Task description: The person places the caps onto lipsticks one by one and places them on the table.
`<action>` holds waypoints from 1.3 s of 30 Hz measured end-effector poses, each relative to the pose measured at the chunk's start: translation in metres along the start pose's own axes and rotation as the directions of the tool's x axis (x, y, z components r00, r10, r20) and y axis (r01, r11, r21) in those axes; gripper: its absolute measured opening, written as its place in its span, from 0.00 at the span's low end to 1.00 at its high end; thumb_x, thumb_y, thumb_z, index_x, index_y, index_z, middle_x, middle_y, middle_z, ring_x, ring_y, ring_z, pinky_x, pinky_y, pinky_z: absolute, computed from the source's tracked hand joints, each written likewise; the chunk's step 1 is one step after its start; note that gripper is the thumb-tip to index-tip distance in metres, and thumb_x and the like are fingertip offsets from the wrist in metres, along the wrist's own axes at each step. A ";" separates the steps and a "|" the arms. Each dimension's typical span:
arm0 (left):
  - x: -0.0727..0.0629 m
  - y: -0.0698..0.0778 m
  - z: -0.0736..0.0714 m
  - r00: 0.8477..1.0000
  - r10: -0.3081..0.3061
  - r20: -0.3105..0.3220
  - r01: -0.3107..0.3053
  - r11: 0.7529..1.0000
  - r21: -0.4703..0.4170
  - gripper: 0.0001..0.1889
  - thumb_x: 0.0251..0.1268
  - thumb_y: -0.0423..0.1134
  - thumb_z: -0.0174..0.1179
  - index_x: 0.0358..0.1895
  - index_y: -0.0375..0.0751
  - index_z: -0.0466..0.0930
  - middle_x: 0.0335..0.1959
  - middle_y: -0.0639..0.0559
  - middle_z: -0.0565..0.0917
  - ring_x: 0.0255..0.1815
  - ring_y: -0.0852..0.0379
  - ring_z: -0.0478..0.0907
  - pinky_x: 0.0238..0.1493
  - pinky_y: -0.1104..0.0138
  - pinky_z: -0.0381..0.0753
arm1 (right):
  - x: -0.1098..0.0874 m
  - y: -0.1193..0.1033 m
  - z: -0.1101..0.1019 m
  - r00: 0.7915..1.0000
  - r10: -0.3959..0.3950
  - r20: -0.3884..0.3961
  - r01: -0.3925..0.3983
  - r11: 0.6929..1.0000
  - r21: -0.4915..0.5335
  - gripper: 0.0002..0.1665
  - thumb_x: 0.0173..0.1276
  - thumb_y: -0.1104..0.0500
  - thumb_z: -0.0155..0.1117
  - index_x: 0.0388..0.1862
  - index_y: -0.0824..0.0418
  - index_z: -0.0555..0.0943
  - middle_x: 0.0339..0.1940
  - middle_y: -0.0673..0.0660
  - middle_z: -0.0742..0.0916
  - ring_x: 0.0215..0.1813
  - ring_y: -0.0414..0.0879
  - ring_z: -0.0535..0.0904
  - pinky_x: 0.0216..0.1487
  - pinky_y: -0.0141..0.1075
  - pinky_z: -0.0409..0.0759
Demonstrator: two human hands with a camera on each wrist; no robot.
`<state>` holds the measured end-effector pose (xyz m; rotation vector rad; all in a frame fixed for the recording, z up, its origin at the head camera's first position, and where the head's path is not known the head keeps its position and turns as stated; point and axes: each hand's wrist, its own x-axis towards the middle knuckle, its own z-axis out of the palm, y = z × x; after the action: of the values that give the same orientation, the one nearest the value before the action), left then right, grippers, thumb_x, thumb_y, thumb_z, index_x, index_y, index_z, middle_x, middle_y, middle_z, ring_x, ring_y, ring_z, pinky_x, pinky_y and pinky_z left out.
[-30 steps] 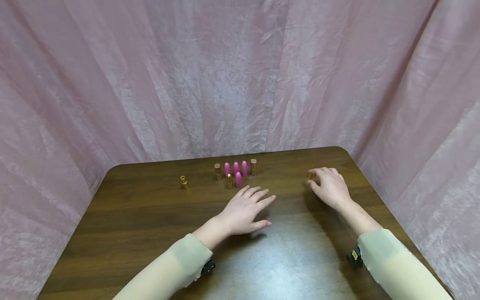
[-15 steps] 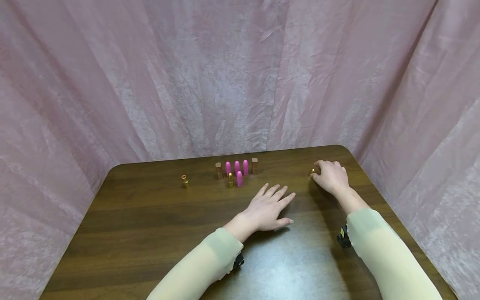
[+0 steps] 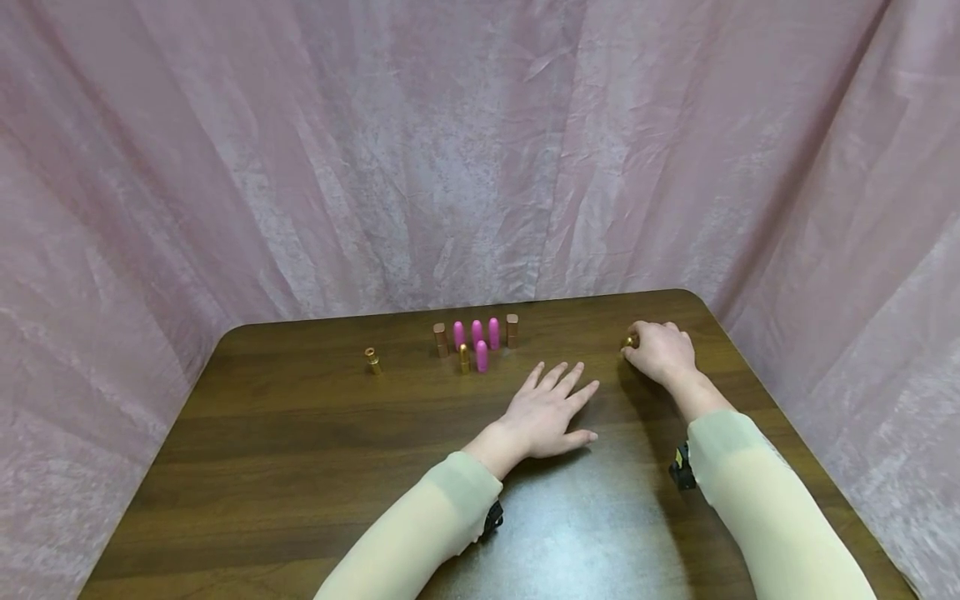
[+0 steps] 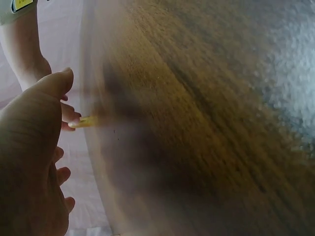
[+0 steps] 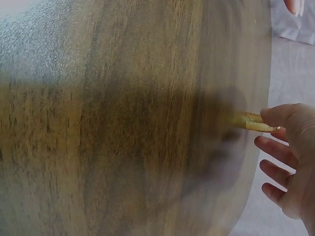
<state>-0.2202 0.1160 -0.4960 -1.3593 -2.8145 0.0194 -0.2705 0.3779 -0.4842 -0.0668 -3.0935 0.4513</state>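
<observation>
On the right of the table, my right hand (image 3: 660, 353) pinches a small gold lipstick tube (image 3: 630, 341) between thumb and forefinger. The right wrist view shows the gold tube (image 5: 253, 123) standing at the tabletop, its tip against the thumb, with the other fingers loosely bent beside it. My left hand (image 3: 542, 415) spreads its fingers over the middle of the table and holds nothing. Beyond it stand several pink bullet-shaped tubes (image 3: 482, 357), a gold bullet-shaped lipstick tube (image 3: 464, 359) and two rose-gold square lipstick tubes (image 3: 441, 341), all upright.
Farther left, a gold tube with a narrower neck (image 3: 372, 361) stands alone. The brown wooden table (image 3: 300, 467) has rounded far corners. Pink velvet curtains (image 3: 450, 150) hang behind it and along both sides.
My left hand has moved right, away from the group of tubes. My right hand has shifted slightly farther away and now pinches the gold tube. The standing tubes keep their places.
</observation>
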 end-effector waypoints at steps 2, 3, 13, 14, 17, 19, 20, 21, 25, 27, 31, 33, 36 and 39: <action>0.000 0.000 0.000 1.000 -0.001 0.005 0.001 1.000 -0.002 0.42 0.72 0.73 0.44 0.83 0.61 0.51 0.84 0.51 0.49 0.83 0.48 0.47 0.80 0.47 0.42 | 0.001 0.000 0.000 1.000 -0.003 -0.004 0.003 1.000 -0.006 0.26 0.72 0.51 0.64 0.63 0.65 0.79 0.55 0.65 0.87 0.61 0.71 0.73 0.59 0.65 0.68; 0.000 0.001 0.000 1.000 0.000 0.010 0.000 1.000 -0.003 0.42 0.72 0.74 0.44 0.83 0.61 0.50 0.84 0.51 0.49 0.83 0.49 0.46 0.80 0.48 0.42 | 0.001 0.000 0.000 1.000 -0.006 -0.006 0.006 1.000 -0.010 0.26 0.72 0.52 0.64 0.62 0.65 0.79 0.55 0.65 0.86 0.61 0.71 0.73 0.59 0.65 0.68; -0.007 0.000 -0.006 0.999 0.026 0.023 -0.026 1.000 -0.005 0.43 0.72 0.75 0.41 0.84 0.60 0.49 0.85 0.52 0.46 0.84 0.49 0.44 0.80 0.48 0.40 | -0.002 0.003 -0.001 0.999 -0.039 -0.036 0.041 0.998 0.039 0.17 0.69 0.58 0.65 0.52 0.67 0.82 0.50 0.66 0.88 0.56 0.69 0.75 0.56 0.62 0.72; -0.008 -0.001 -0.006 0.999 0.028 0.024 -0.028 1.000 -0.004 0.43 0.72 0.75 0.40 0.84 0.60 0.49 0.85 0.52 0.45 0.84 0.50 0.43 0.80 0.48 0.40 | -0.003 0.002 -0.002 0.998 -0.040 -0.038 0.042 0.998 0.055 0.17 0.69 0.58 0.65 0.51 0.67 0.81 0.48 0.66 0.88 0.55 0.68 0.75 0.56 0.62 0.72; -0.013 -0.003 -0.007 0.999 0.032 0.025 -0.032 0.999 -0.001 0.43 0.72 0.75 0.40 0.84 0.60 0.48 0.85 0.52 0.44 0.84 0.50 0.42 0.81 0.49 0.39 | -0.007 -0.002 -0.002 0.998 -0.043 -0.041 0.047 0.994 0.098 0.14 0.67 0.60 0.65 0.48 0.67 0.80 0.41 0.63 0.87 0.52 0.65 0.76 0.51 0.58 0.75; -0.019 -0.006 -0.007 0.999 0.037 0.023 -0.037 0.999 -0.009 0.43 0.72 0.75 0.39 0.84 0.60 0.48 0.85 0.52 0.44 0.84 0.51 0.40 0.81 0.49 0.38 | -0.010 -0.006 -0.002 0.997 -0.061 -0.045 0.066 0.991 0.113 0.13 0.66 0.61 0.65 0.47 0.67 0.79 0.38 0.62 0.87 0.49 0.63 0.76 0.48 0.56 0.76; -0.022 -0.007 -0.008 0.999 0.040 0.021 -0.040 0.999 -0.015 0.43 0.72 0.75 0.39 0.84 0.60 0.47 0.85 0.52 0.44 0.84 0.50 0.40 0.81 0.49 0.37 | -0.012 -0.008 -0.001 0.996 -0.071 -0.048 0.076 0.990 0.120 0.13 0.66 0.62 0.65 0.47 0.67 0.79 0.37 0.61 0.86 0.48 0.61 0.76 0.46 0.54 0.76; -0.026 -0.009 -0.008 0.999 0.044 0.016 -0.044 0.999 -0.021 0.43 0.72 0.75 0.39 0.84 0.59 0.47 0.85 0.52 0.45 0.84 0.50 0.40 0.81 0.49 0.37 | -0.013 -0.010 0.000 0.995 -0.083 -0.051 0.089 0.988 0.123 0.13 0.65 0.62 0.65 0.47 0.67 0.79 0.37 0.60 0.86 0.47 0.60 0.77 0.46 0.53 0.76; -0.046 -0.022 -0.014 0.998 0.060 -0.023 -0.061 0.997 -0.041 0.43 0.73 0.73 0.43 0.84 0.58 0.48 0.84 0.50 0.48 0.84 0.49 0.42 0.80 0.48 0.38 | -0.021 -0.022 0.003 0.987 -0.138 -0.086 0.149 0.979 0.139 0.15 0.65 0.64 0.65 0.50 0.67 0.80 0.38 0.60 0.87 0.45 0.58 0.78 0.45 0.51 0.78; -0.058 -0.032 -0.017 0.996 0.061 -0.065 -0.064 0.997 -0.047 0.43 0.73 0.71 0.46 0.84 0.56 0.51 0.84 0.50 0.50 0.83 0.48 0.44 0.80 0.47 0.40 | -0.025 -0.029 0.004 0.979 -0.169 -0.112 0.184 0.973 0.142 0.15 0.64 0.64 0.65 0.49 0.66 0.81 0.38 0.59 0.87 0.46 0.57 0.79 0.45 0.51 0.78; -0.089 -0.060 -0.021 0.982 0.020 -0.188 -0.039 0.995 -0.096 0.40 0.73 0.66 0.53 0.81 0.51 0.58 0.82 0.48 0.58 0.82 0.46 0.51 0.80 0.48 0.43 | -0.032 -0.040 0.006 0.964 -0.220 -0.149 0.243 0.957 0.157 0.11 0.62 0.64 0.67 0.44 0.62 0.84 0.36 0.55 0.87 0.49 0.56 0.79 0.48 0.50 0.78; -0.104 -0.078 -0.023 0.965 -0.015 -0.262 -0.021 0.991 -0.133 0.39 0.72 0.63 0.56 0.79 0.48 0.62 0.79 0.45 0.63 0.80 0.44 0.55 0.80 0.47 0.45 | -0.036 -0.047 0.007 0.957 -0.242 -0.161 0.269 0.948 0.171 0.10 0.62 0.64 0.68 0.43 0.61 0.86 0.37 0.54 0.88 0.50 0.56 0.79 0.49 0.50 0.77; -0.127 -0.106 -0.023 0.933 -0.093 -0.348 0.025 0.981 -0.194 0.36 0.71 0.58 0.60 0.77 0.46 0.67 0.75 0.44 0.69 0.77 0.42 0.61 0.79 0.46 0.49 | -0.041 -0.057 0.007 0.947 -0.270 -0.173 0.301 0.935 0.190 0.10 0.61 0.64 0.69 0.42 0.59 0.87 0.38 0.53 0.88 0.52 0.55 0.78 0.50 0.49 0.77; -0.150 -0.132 -0.023 0.894 -0.221 -0.391 0.119 0.956 -0.267 0.33 0.70 0.55 0.63 0.73 0.44 0.72 0.70 0.45 0.73 0.73 0.43 0.65 0.76 0.45 0.56 | -0.047 -0.069 0.008 0.929 -0.317 -0.191 0.353 0.914 0.199 0.10 0.61 0.64 0.70 0.42 0.59 0.87 0.40 0.52 0.89 0.53 0.54 0.78 0.53 0.50 0.76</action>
<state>-0.2296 -0.0837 -0.4723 -0.9862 -2.6078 -0.5593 -0.2267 0.3077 -0.4724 0.4076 -2.7939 0.7406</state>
